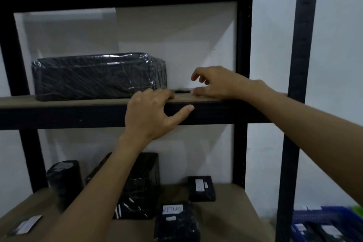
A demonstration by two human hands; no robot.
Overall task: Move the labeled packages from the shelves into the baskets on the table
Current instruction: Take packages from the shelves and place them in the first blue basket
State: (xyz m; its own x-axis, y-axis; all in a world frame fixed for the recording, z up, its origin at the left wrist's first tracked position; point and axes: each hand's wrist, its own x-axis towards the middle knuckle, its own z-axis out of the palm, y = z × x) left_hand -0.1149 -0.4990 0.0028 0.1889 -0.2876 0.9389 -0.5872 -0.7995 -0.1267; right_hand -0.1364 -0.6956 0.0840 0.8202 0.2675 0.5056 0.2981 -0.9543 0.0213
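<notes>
A thin, flat black package [182,91] lies on the upper shelf board [78,100], only its edge showing between my hands. My left hand [151,114] rests over the shelf's front edge, fingers on the board just left of that package, thumb on the black beam. My right hand [214,82] hovers at the package's right end, fingers spread, thumb near the board. A big black package wrapped in clear film [98,75] sits to the left on the same shelf. On the lower shelf stand several black packages, one labelled RETURN [174,220].
Black metal uprights [300,84] frame the shelving against a white wall. A blue basket [326,224] holding packages shows at the bottom right. The lower shelf also carries a black cylinder-shaped package [63,180], a tall black box [141,186] and a small labelled package [201,187].
</notes>
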